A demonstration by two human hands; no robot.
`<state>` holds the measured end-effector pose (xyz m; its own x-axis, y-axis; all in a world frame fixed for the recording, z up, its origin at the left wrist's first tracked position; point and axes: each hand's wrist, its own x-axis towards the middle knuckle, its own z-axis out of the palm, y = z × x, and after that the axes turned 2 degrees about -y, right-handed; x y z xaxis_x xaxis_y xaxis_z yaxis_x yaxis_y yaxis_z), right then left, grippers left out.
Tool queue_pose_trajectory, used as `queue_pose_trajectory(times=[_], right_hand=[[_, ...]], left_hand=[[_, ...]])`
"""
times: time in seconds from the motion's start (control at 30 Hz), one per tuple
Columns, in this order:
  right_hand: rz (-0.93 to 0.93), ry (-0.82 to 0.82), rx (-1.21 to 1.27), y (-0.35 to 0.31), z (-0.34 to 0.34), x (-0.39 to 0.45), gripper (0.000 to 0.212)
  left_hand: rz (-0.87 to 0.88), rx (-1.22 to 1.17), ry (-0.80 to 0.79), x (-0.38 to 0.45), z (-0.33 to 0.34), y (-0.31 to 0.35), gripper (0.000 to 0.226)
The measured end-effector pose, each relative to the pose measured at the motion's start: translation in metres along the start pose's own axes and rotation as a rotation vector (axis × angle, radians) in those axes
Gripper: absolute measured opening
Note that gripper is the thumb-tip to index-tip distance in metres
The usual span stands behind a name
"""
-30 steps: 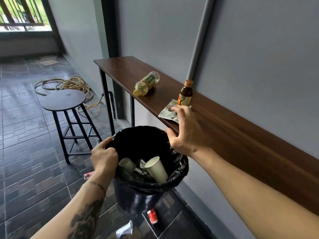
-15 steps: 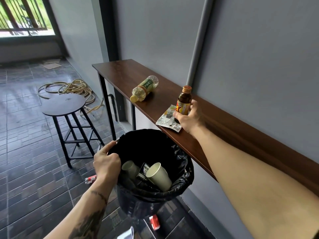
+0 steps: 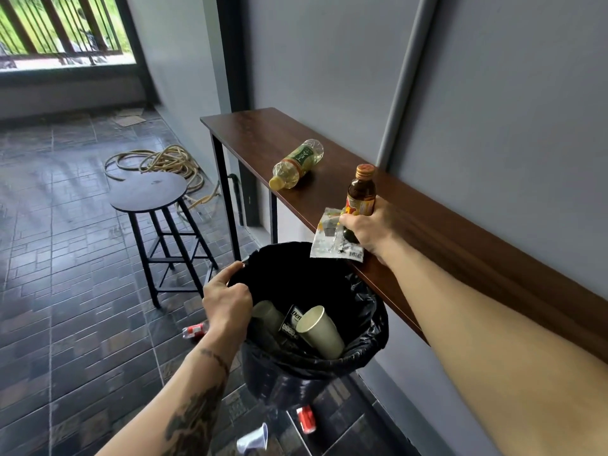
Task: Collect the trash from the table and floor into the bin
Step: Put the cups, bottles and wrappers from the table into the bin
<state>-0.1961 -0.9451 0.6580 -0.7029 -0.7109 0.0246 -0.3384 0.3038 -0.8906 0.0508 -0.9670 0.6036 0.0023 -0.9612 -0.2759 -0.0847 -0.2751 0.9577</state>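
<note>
With the right hand [image 3: 368, 228] wrapped around the brown glass bottle [image 3: 361, 196] and foil wrapper [image 3: 330, 238] at the table [image 3: 460, 245] edge, lift clear, releasing over the bin [image 3: 368, 327] the left hand [image 3: 227, 302] grips just below.

Bin [image 3: 316, 373]: lined with black bag, held up beside the table [image 3: 256, 133] edge; two paper cups [image 3: 320, 330] and a dark packet [image 3: 291, 322] lie inside. Brown glass bottle [image 3: 361, 192], gold cap, upright, gripped together with a crumpled silver wrapper [image 3: 329, 238] at the table edge. Plastic bottle [image 3: 297, 162], yellow cap, lies on its side on the table. On the floor: red can [image 3: 306, 419], clear plastic cup [image 3: 253, 441], red-labelled item [image 3: 194, 330].
</note>
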Motion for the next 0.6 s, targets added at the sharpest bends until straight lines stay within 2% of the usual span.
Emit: queue_pose_trajectory(times=[0.07,0.17,0.3,0.47,0.6], right_hand=[[-0.037,-0.03,0.001,-0.008,0.009,-0.018,0.041],[-0.139,-0.105,-0.148,-0.022,0.023,-0.056,0.03],[-0.264,-0.31,-0.278,-0.017,0.052,-0.095,0.028],[-0.072,-0.48,-0.335,0.013,0.079,-0.116,0.034],[-0.02,-0.55,-0.382,0.018,0.095,-0.127,0.041]], left_hand=[[0.004,-0.001,0.001,0.001,-0.002,-0.002,0.057],[0.011,-0.006,0.012,0.004,-0.007,-0.004,0.057],[0.007,-0.01,0.024,0.004,-0.018,-0.004,0.058],[0.017,-0.028,0.019,0.01,-0.04,-0.011,0.068],[0.031,-0.053,0.011,0.017,-0.059,-0.015,0.069]])
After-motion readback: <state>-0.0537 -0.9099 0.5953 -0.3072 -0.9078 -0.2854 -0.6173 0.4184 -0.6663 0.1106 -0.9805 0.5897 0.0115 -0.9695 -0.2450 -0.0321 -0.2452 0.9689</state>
